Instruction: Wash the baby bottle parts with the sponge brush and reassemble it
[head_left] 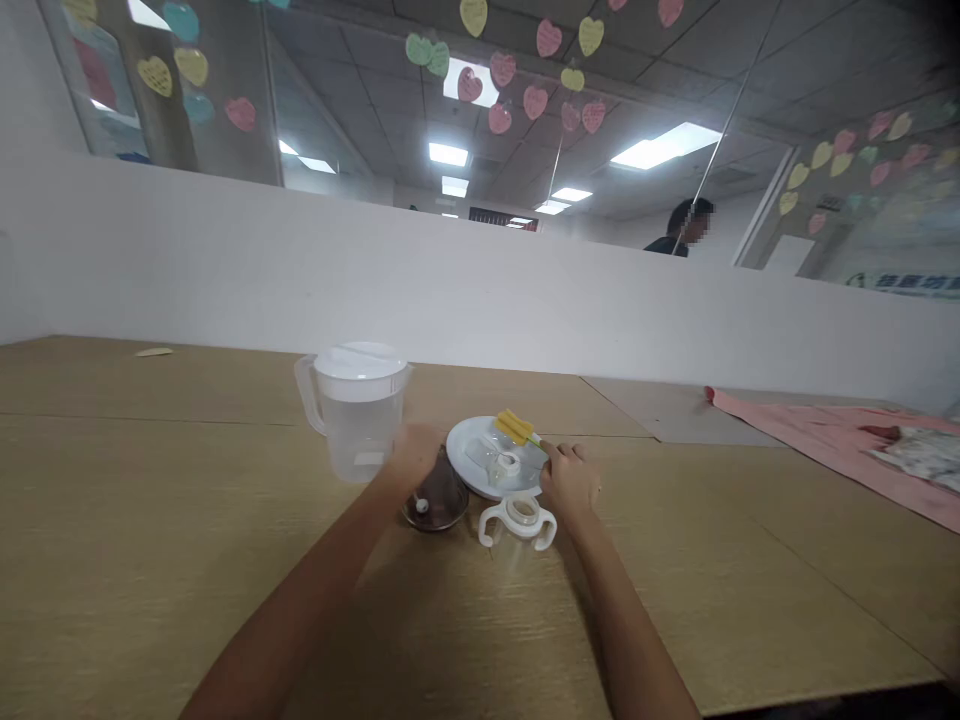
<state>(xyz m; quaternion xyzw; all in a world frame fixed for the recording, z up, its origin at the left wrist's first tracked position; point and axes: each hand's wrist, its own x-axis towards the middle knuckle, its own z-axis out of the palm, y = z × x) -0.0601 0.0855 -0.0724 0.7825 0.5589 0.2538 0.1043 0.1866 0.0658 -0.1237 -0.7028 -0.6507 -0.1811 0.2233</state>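
Observation:
My right hand (571, 483) is closed round the thin green-and-white handle of a bottle brush with a yellow sponge head (514, 427). The sponge head is over a white plate (469, 440), on which lie a clear piece and a white ring-shaped part (508, 464). In front of the plate stands a clear baby bottle with a white two-handled collar (519, 515), its mouth uncovered. My left hand (416, 455) is blurred above a dark see-through bowl (446, 500), and its fingers cannot be made out. A small white piece (422, 506) shows in the bowl.
A lidded clear plastic jug (360, 425) stands left of the bowl, close to my left hand. Pink cloth (810, 435) with a patterned fabric (919, 455) lies at the right. A white wall (480, 300) borders the table's back. Behind the glass is a person (679, 230).

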